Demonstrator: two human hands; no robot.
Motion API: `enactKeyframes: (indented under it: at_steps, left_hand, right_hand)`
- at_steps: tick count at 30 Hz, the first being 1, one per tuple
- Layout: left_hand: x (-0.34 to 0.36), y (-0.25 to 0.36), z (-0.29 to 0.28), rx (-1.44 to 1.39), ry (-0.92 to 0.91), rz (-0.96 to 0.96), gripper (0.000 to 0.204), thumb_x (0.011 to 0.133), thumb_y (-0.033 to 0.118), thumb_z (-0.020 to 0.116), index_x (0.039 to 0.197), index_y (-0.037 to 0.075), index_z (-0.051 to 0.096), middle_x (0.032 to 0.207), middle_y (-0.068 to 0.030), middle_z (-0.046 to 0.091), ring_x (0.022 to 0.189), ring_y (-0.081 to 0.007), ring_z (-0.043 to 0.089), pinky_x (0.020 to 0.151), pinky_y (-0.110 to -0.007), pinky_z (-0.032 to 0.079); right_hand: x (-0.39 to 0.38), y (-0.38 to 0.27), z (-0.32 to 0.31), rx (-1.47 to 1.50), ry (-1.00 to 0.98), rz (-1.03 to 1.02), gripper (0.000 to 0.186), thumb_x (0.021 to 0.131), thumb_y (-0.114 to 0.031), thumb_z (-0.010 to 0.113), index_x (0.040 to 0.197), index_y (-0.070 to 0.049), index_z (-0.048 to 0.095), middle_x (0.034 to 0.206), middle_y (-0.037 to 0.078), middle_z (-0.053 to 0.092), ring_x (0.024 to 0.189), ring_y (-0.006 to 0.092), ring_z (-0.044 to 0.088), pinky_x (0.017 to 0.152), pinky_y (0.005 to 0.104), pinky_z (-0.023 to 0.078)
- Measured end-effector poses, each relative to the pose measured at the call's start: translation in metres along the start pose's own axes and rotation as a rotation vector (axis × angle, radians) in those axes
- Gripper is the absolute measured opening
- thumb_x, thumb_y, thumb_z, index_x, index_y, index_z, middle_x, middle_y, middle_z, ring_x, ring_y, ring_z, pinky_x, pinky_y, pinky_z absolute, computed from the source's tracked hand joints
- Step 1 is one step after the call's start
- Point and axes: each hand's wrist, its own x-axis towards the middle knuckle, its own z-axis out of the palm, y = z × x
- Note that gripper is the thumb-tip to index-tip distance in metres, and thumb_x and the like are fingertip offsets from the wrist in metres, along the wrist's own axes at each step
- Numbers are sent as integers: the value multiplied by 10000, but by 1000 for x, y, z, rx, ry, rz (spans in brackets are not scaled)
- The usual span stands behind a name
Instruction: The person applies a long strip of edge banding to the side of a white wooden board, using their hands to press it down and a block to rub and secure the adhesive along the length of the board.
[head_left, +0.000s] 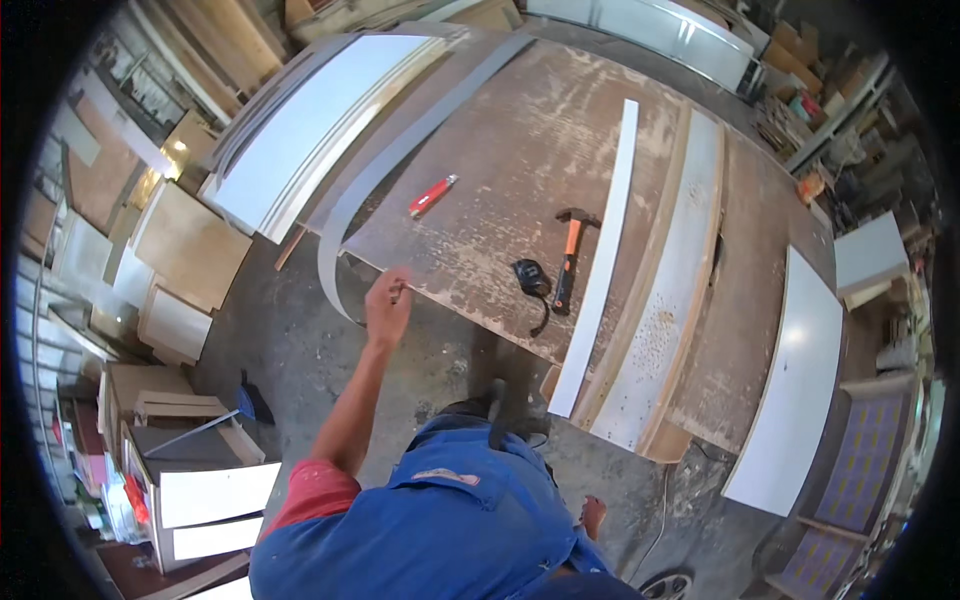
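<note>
My left hand is at the near edge of the worn brown worktable. Its fingers are curled together, and a small dark spot shows at them; what they hold, if anything, I cannot make out. Just left of it a long grey strip curves over the edge and hangs down. Farther in lies a red utility knife. Toward the right are a black tape measure and a claw hammer with an orange and black handle. My right hand hangs low beside my body, its fingers mostly hidden.
A narrow white strip and a wood-edged white panel lie along the table's right part. White boards are stacked at the far left. Another white panel stands at the right. A cable trails on the floor.
</note>
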Motion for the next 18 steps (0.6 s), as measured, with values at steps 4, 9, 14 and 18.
enactKeyframes:
  at_steps: [4,9,14,18]
  left_hand:
    - [39,-48,-60,199,132,2,335,828,39,605,1162,27,618,1016,-106,666,924,-192,643,798,-320,511]
    - [141,-118,-91,102,115,-34,406,842,75,615,1243,27,579,1124,-130,639,1019,-222,616,867,-324,484]
    - [260,-218,-87,171,24,12,542,826,118,645,1322,-33,487,1295,-218,546,1207,-299,536,1021,-354,408]
    - [322,-269,-70,420,-143,79,781,782,242,711,1409,-62,360,1392,-265,457,1304,-368,444,1096,-405,336]
  right_hand:
    - [-11,-33,50,34,36,-154,224,807,-256,583,818,-41,646,557,60,500,445,186,492,428,362,411]
    - [-35,-21,118,-33,104,-334,234,812,-255,586,777,-31,643,544,54,518,449,179,505,427,357,411]
    - [-95,-27,227,74,203,-81,279,832,-272,577,832,-16,686,564,102,570,441,227,544,465,393,468]
    - [-155,-27,306,-349,225,-477,346,844,-335,569,892,-14,690,703,191,653,594,333,635,596,455,508]
